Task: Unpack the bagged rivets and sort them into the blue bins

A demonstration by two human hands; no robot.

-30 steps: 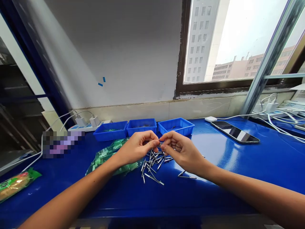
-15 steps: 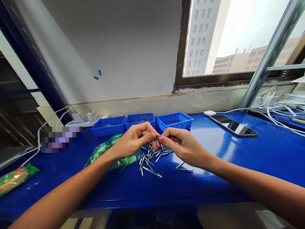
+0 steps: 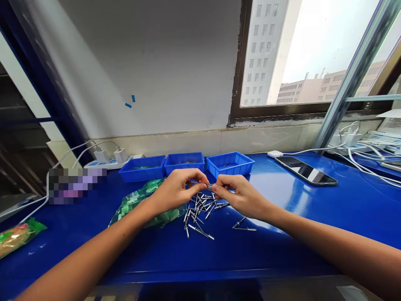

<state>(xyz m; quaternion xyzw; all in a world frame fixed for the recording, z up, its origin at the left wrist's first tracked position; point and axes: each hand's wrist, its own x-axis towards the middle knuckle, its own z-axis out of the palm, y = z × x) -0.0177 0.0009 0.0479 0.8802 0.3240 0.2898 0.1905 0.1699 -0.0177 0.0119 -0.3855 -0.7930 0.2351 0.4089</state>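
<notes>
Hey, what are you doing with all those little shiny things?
A person is pinching a small metal piece between the fingertips of the left hand and right hand; it is too small to make out fully. Below the hands, a loose pile of shiny metal pins lies on the blue table. A see-through bag with green pieces lies partly behind the left arm, and three blue trays stand in a row farther back.

Left hand and right hand nearly meet — fingers pinched, forearms slanting inward.
</notes>
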